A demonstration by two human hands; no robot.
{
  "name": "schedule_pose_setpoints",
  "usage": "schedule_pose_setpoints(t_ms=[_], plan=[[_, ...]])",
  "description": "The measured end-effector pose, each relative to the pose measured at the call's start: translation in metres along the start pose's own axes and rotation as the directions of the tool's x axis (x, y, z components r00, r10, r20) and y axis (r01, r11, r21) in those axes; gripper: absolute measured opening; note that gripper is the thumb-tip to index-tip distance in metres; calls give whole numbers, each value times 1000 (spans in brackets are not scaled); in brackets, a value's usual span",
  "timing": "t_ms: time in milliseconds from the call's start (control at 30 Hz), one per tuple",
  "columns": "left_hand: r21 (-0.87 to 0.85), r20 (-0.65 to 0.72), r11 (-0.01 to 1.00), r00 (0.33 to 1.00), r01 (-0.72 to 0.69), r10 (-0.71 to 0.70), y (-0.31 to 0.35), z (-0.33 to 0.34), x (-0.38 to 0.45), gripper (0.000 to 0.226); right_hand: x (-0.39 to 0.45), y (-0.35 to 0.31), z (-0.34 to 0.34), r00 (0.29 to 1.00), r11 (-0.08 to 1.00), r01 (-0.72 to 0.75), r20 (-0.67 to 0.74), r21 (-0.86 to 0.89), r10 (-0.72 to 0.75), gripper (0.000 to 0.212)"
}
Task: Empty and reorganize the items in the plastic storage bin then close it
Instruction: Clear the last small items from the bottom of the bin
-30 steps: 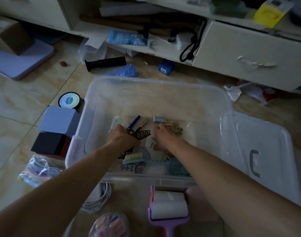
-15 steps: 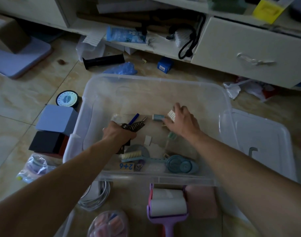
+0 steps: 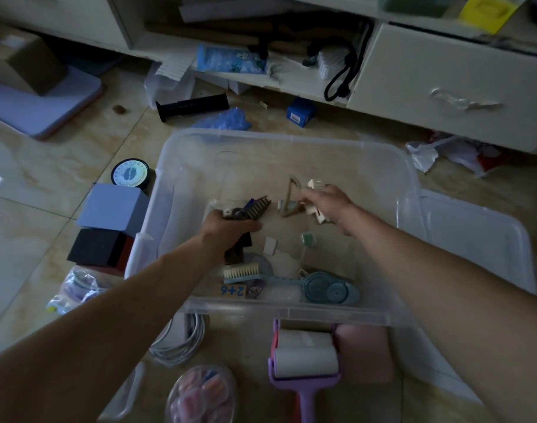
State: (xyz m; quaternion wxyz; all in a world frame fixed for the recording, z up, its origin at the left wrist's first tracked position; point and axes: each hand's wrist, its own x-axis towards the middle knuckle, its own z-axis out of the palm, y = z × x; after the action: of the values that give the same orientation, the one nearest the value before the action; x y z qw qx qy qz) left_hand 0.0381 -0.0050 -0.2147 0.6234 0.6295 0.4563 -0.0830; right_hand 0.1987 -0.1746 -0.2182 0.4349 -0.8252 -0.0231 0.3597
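left hand (image 3: 227, 222) fingers clamped on dark comb bundle (image 3: 252, 209) | right hand (image 3: 329, 203) pinching small white pieces (image 3: 314, 184), possibly clips | both inside clear bin (image 3: 285, 138)

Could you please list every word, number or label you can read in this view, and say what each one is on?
"2+6", in blue: small tan card at the near wall inside the plastic storage bin.
Round black tin on the floor left of the bin: ring of print, too blurred to read.
Blue box by the shelf: white label, too small to read.
Nothing else is legible.
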Motion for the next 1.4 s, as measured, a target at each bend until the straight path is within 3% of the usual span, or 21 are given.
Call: schedule_pose_setpoints(t_ms=[33, 100, 233, 300, 367, 500, 600, 733, 833, 933, 1033, 1233, 1333, 1400], plan=[[-72, 9, 997, 1000, -16, 17, 4, 2, -5, 38, -5, -6, 2, 983, 984, -67, 179, 163, 37, 14], [-205, 6, 979, 1000, -18, 19, 13, 6, -14, 24, -16, -14, 10, 918, 950, -154, 395, 273, 35, 14], [-356, -11, 932, 998, -66, 67, 22, 10, -22, 29, -31, -20, 27, 882, 932, -186, 471, 312, 19, 24], [-403, 81, 915, 995, -17, 54, 21, 12, -23, 38, -34, -22, 32, 863, 920, -160, 502, 359, -45, 21], [-402, 160, 915, 987, 45, 22, 18, 13, -23, 39, -31, -19, 37, 869, 923, -104, 486, 371, -97, 10], [-400, 252, 909, 968, 117, -14, 14, 15, -22, 27, -24, -4, 41, 885, 948, -57, 456, 312, -97, 49], [-424, 209, 905, 976, 29, 67, 16, 18, -23, 24, -27, -6, 44, 860, 974, 9, 495, 224, -122, 39], [-420, 190, 906, 971, -55, 146, 24, 18, -39, 51, -36, -27, 46, 873, 963, 10, 468, 268, -139, 31], [-358, 192, 922, 955, -148, 228, 31, 11, -58, 27, -57, -43, 40, 864, 967, 3, 486, 255, -131, 12], [-300, 201, 939, 952, -166, 232, 44, 4, -84, 26, -90, -57, 26, 835, 970, 9, 531, 242, -140, 16], [-277, 221, 954, 959, -115, 180, 56, 2, -117, 50, -126, -64, 13, 835, 959, 39, 519, 279, -184, 20], [-284, 198, 936, 942, -210, 271, 50, 22, -192, 60, -203, -55, -14, 841, 945, 62, 493, 320, -222, 31], [-321, 126, 891, 917, -322, 377, 30, 36, -225, 45, -239, -38, -27, 843, 903, -39, 499, 427, -200, 39], [-346, 169, 884, 907, -313, 387, 11, 48, -246, 46, -259, -21, -30, 878, 891, -60, 448, 450, -167, 44]])
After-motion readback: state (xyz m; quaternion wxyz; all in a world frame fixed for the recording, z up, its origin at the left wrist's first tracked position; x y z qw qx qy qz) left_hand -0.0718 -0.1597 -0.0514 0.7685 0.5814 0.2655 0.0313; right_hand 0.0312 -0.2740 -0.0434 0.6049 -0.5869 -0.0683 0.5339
